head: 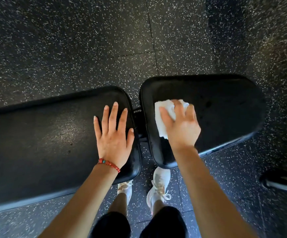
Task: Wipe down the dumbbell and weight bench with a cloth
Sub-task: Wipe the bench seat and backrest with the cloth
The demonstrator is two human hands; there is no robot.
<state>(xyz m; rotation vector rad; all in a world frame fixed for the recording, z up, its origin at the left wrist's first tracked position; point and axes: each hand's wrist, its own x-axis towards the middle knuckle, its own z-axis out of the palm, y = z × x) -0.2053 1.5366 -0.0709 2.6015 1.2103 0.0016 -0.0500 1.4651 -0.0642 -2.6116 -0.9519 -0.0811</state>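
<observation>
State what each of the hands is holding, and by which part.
Right hand grips the bunched white cloth from above. Left hand holds nothing, lying flat on the bench pad.

A single wide-angle view looks from the person's head almost straight down, close above both hands. The left hand (113,134) and right hand (182,124) sit mid-frame; beyond them lies speckled floor (87,40), below them the person's own shoes (159,184). Edges curve outward.
</observation>
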